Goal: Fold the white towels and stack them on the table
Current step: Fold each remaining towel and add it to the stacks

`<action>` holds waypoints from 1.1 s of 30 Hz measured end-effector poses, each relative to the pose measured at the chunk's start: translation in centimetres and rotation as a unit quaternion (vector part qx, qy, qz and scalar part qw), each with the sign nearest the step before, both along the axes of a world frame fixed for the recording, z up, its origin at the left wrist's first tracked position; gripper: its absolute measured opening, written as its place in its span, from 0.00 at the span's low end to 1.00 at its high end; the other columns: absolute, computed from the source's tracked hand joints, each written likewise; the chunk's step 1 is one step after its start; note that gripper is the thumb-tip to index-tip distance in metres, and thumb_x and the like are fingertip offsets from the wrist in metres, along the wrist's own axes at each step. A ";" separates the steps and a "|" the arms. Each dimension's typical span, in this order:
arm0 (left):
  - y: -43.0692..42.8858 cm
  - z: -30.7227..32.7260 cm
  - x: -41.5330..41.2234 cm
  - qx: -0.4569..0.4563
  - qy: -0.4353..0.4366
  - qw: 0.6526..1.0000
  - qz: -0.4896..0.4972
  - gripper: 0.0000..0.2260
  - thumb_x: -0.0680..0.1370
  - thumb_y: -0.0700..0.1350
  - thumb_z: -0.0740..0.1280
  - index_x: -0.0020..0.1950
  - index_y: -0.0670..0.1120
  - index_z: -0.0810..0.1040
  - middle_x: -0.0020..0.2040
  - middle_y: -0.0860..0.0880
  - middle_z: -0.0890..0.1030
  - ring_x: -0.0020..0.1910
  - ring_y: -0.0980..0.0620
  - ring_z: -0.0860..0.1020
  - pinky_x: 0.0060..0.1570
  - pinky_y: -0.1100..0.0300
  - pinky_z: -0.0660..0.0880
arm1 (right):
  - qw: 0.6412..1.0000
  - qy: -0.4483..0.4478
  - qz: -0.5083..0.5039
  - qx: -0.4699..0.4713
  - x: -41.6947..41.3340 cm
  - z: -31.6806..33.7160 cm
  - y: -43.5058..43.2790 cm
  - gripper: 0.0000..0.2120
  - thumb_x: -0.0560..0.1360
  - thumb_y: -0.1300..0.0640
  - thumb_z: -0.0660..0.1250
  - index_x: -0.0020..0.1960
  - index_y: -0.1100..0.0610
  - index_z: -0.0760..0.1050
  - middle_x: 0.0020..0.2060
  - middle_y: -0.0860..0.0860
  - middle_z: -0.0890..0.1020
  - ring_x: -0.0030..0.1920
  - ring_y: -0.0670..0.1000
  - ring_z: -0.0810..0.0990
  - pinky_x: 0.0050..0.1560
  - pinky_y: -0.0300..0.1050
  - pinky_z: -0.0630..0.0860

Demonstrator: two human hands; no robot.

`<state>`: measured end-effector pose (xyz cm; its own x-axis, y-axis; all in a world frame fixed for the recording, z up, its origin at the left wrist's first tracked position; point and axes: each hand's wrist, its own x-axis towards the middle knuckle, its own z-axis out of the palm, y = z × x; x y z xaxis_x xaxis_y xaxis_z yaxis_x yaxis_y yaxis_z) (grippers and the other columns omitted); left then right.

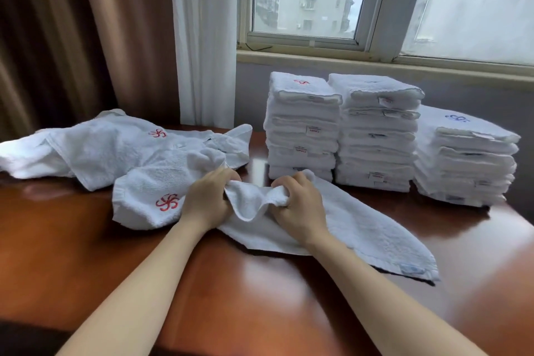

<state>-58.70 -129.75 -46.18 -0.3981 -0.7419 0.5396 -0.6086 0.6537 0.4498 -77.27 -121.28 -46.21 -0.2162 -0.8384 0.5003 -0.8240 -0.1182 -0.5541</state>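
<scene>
Head view: on the wooden table (86, 254), three folded stacks (375, 139) stand at 1 o'clock and loose towels (101, 147) lie at 10 o'clock. At centre, the left hand (206, 202) and right hand (297, 205) clutch one towel (361, 225) by its bunched edge.

The left hand (206, 202) and right hand (297, 205) bury their fingertips in the bunched towel (361, 228) — none show. Labels (310, 130) on the stacks (375, 153) are too small to read. The loose pile (86, 147) and the counter (86, 254) run off the left edge.
</scene>
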 end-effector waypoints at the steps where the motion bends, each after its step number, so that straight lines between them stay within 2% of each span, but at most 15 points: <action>1: 0.3 0.0 0.1 -0.012 0.004 1.000 -0.004 0.09 0.72 0.38 0.65 0.50 0.49 0.79 0.46 0.54 0.81 0.47 0.48 0.78 0.42 0.54 0.73 | 1.000 -0.006 0.009 0.003 -0.1 0.0 0.3 0.14 0.67 0.57 0.73 0.53 0.55 0.80 0.48 0.50 0.77 0.49 0.54 0.75 0.47 0.53 0.74; 4: 1.3 0.1 0.4 -0.039 0.019 0.999 -0.014 0.13 0.70 0.34 0.66 0.51 0.46 0.80 0.47 0.52 0.83 0.46 0.47 0.80 0.41 0.54 0.76 | 0.999 -0.035 0.034 0.022 -1.0 0.1 1.9 0.16 0.67 0.56 0.67 0.54 0.53 0.79 0.50 0.46 0.76 0.50 0.53 0.76 0.48 0.50 0.75; 7: 2.6 0.2 0.7 -0.050 0.071 0.996 0.015 0.13 0.70 0.38 0.62 0.51 0.46 0.81 0.46 0.51 0.84 0.43 0.46 0.81 0.39 0.56 0.75 | 0.993 -0.108 0.045 0.023 -2.9 0.6 3.6 0.17 0.65 0.62 0.60 0.51 0.49 0.78 0.50 0.44 0.77 0.52 0.48 0.77 0.50 0.42 0.74; 10: 4.0 0.7 0.3 -0.035 0.150 0.986 0.070 0.11 0.74 0.37 0.62 0.51 0.47 0.80 0.47 0.52 0.83 0.44 0.48 0.81 0.41 0.59 0.71 | 0.987 -0.160 -0.019 -0.012 -5.6 2.4 5.0 0.17 0.70 0.66 0.64 0.51 0.47 0.77 0.46 0.41 0.81 0.47 0.37 0.78 0.46 0.31 0.70; 11: 4.5 1.3 -0.2 -0.034 0.172 0.981 0.079 0.12 0.75 0.35 0.63 0.52 0.47 0.80 0.48 0.52 0.83 0.46 0.48 0.80 0.43 0.59 0.71 | 0.986 -0.161 -0.037 -0.031 -6.5 3.1 5.4 0.16 0.71 0.67 0.66 0.51 0.48 0.77 0.45 0.42 0.81 0.46 0.37 0.78 0.46 0.32 0.70; 14: 5.8 4.4 -1.8 -0.049 0.227 0.970 0.067 0.13 0.76 0.33 0.63 0.55 0.47 0.80 0.54 0.54 0.80 0.54 0.51 0.78 0.51 0.60 0.72 | 0.981 -0.156 -0.060 -0.101 -8.1 6.0 6.5 0.11 0.73 0.68 0.66 0.52 0.55 0.78 0.46 0.49 0.81 0.47 0.49 0.78 0.48 0.42 0.74; 17: 7.3 8.1 -2.8 -0.099 0.276 0.955 0.054 0.12 0.77 0.33 0.62 0.55 0.47 0.79 0.53 0.56 0.77 0.56 0.56 0.76 0.54 0.68 0.69 | 0.967 -0.173 -0.085 -0.166 -8.7 9.1 7.9 0.10 0.73 0.68 0.63 0.49 0.55 0.77 0.42 0.46 0.80 0.45 0.51 0.79 0.44 0.44 0.76; 19: 8.1 10.1 -2.9 -0.150 0.279 0.948 0.041 0.12 0.78 0.32 0.61 0.55 0.45 0.79 0.54 0.55 0.78 0.57 0.56 0.75 0.55 0.73 0.67 | 0.961 -0.178 -0.089 -0.190 -9.1 11.1 8.9 0.13 0.72 0.69 0.60 0.48 0.54 0.77 0.42 0.43 0.80 0.46 0.51 0.80 0.44 0.45 0.76; 20: 8.4 11.0 -2.9 -0.172 0.272 0.946 0.034 0.12 0.78 0.32 0.61 0.55 0.44 0.79 0.55 0.53 0.78 0.58 0.56 0.75 0.57 0.73 0.67 | 0.960 -0.178 -0.088 -0.199 -9.3 12.1 9.4 0.14 0.72 0.69 0.59 0.48 0.54 0.77 0.42 0.44 0.80 0.46 0.52 0.80 0.45 0.45 0.76; 23: 8.7 13.6 -2.8 -0.202 0.249 0.947 0.016 0.13 0.78 0.31 0.60 0.56 0.43 0.79 0.57 0.48 0.78 0.60 0.50 0.75 0.60 0.62 0.71 | 0.953 -0.168 -0.086 -0.236 -9.8 15.2 10.2 0.16 0.72 0.71 0.58 0.46 0.55 0.78 0.41 0.46 0.81 0.46 0.51 0.80 0.47 0.41 0.74; 25: 8.4 15.4 -2.8 -0.200 0.225 0.954 -0.004 0.13 0.78 0.31 0.60 0.56 0.42 0.79 0.57 0.46 0.78 0.60 0.47 0.76 0.62 0.54 0.73 | 0.948 -0.160 -0.095 -0.257 -10.2 17.2 10.3 0.16 0.72 0.72 0.57 0.46 0.56 0.79 0.38 0.44 0.80 0.44 0.50 0.79 0.44 0.39 0.73; 27: 7.7 17.2 -2.9 -0.188 0.197 0.962 -0.028 0.12 0.79 0.31 0.60 0.56 0.42 0.79 0.57 0.46 0.78 0.60 0.45 0.76 0.63 0.51 0.73 | 0.946 -0.145 -0.104 -0.272 -10.5 18.8 10.2 0.17 0.72 0.72 0.56 0.46 0.57 0.79 0.37 0.45 0.79 0.43 0.50 0.77 0.40 0.31 0.70; 30: 6.7 19.8 -3.1 -0.166 0.180 0.967 -0.066 0.11 0.80 0.31 0.59 0.54 0.43 0.79 0.57 0.47 0.78 0.59 0.47 0.77 0.63 0.50 0.73 | 0.937 -0.136 -0.105 -0.304 -11.0 20.9 9.8 0.17 0.72 0.73 0.56 0.45 0.58 0.79 0.38 0.48 0.80 0.41 0.50 0.77 0.38 0.26 0.68; 33: 6.6 21.6 -3.1 -0.157 0.181 0.968 -0.079 0.13 0.81 0.33 0.58 0.54 0.49 0.77 0.57 0.50 0.79 0.60 0.51 0.78 0.63 0.57 0.73 | 0.928 -0.141 -0.090 -0.334 -11.1 22.6 9.9 0.18 0.70 0.74 0.55 0.44 0.57 0.79 0.38 0.48 0.80 0.41 0.49 0.77 0.41 0.32 0.71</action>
<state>-61.75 -123.14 -24.58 -0.2359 -0.4640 0.8539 -0.3308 0.8645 0.3784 -88.36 -111.37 -23.64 -0.5233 -0.3003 0.7975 -0.6972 -0.3872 -0.6033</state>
